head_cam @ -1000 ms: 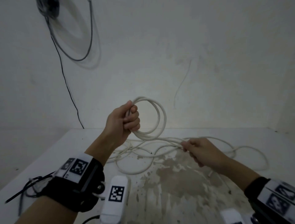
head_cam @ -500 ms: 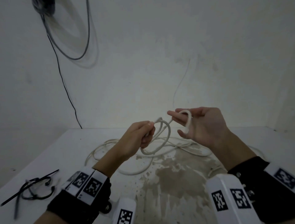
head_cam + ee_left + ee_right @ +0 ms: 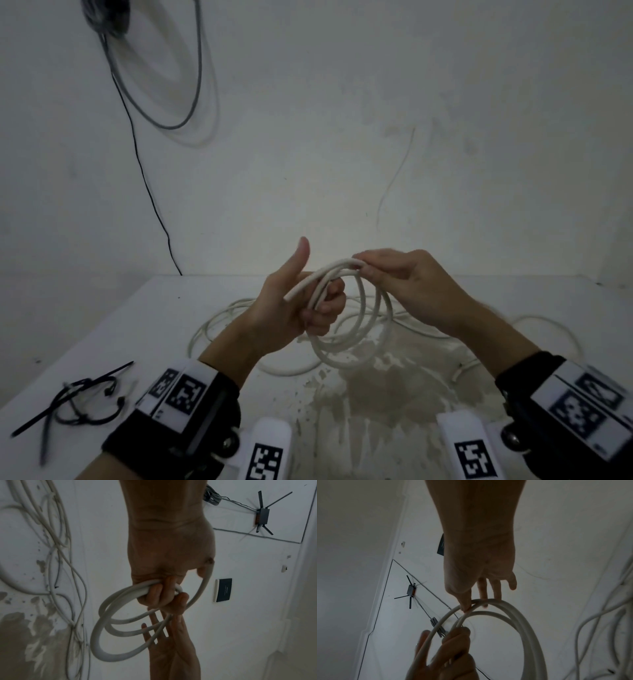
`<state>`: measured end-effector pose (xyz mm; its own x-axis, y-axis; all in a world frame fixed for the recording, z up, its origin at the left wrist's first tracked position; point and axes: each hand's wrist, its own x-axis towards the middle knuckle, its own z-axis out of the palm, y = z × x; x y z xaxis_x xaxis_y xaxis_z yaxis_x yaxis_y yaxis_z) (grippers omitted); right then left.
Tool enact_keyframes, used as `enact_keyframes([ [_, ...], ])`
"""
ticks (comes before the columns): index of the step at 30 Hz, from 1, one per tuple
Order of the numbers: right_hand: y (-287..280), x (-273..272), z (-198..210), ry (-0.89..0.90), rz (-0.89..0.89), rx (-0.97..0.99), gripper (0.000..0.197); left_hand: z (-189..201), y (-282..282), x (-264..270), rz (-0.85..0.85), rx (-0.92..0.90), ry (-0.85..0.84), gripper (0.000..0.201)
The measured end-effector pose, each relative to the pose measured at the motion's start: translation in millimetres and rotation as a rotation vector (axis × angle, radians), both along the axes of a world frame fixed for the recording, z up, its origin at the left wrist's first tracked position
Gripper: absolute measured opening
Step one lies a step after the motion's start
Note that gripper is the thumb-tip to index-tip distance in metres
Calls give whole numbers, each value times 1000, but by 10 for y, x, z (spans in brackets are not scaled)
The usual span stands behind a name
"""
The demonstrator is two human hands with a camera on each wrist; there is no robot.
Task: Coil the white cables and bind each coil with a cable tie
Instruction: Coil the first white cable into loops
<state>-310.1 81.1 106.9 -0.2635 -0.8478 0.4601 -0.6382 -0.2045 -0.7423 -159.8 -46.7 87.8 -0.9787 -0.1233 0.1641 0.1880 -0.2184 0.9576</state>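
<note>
While the left hand (image 3: 294, 308) curls its fingers around one side of the coil (image 3: 346, 315), its thumb sticks straight up, clear of the cable. That coil, a few white loops, hangs in the air at the centre of the head view, above the table (image 3: 102, 342). One short cable end pokes out to the left across the left palm. At the top of the coil the right hand (image 3: 407, 284) pinches a loop between thumb and fingertips, the other fingers loosely bent; the right wrist view shows the thumb (image 3: 465, 604) pressed on the strands. Seen from the left wrist, the left fingers (image 3: 157, 595) wrap the bundle and the loops hang below them. More loose cable (image 3: 239, 308) lies spread over the table behind and under the hands, across a patch of worn paint (image 3: 370, 387). Black ties (image 3: 78, 401) lie in a small heap at the lower left of the head view. A dark cord (image 3: 147, 178) runs down the wall (image 3: 342, 102) at the upper left.
</note>
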Motion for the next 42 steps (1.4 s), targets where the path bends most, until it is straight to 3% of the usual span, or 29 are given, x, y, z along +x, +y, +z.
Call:
enact_keyframes([
  [2,13,12,-22,-31,37,-38,22,4,-1,-6,-70,27,12,53],
  [5,15,23,-64,-134,18,-31,29,9,37,-27,-129,148,45,27],
  [10,46,130,-166,-738,102,8,53,35,64,-59,-154,299,181,10],
  [13,23,138,-206,-953,158,-25,44,17,62,-81,-118,293,192,8],
  [15,1,139,-183,-978,111,-69,36,-24,67,-98,-82,288,183,11],
  [17,-16,142,-149,-861,12,-131,32,-57,80,-104,-32,283,161,16],
  [20,-42,137,-117,-505,-144,-203,32,-54,120,-108,20,314,107,9],
  [21,-47,139,-111,-372,-194,-221,30,-50,132,-114,37,335,88,13],
  [23,-56,141,-97,-203,-240,-261,23,-49,148,-138,95,368,37,40],
  [25,-53,133,-89,-155,-223,-269,18,-34,173,-173,172,359,-29,54],
  [30,-23,117,-96,-92,-203,-256,24,2,280,-229,370,288,-85,50],
  [35,87,98,15,-271,-65,60,26,79,276,-190,366,171,-147,45],
  [39,32,168,12,-3,-122,91,51,161,380,-172,295,-136,-229,38],
  [42,-52,227,-57,199,-299,-40,64,183,439,-198,298,-153,-244,35],
])
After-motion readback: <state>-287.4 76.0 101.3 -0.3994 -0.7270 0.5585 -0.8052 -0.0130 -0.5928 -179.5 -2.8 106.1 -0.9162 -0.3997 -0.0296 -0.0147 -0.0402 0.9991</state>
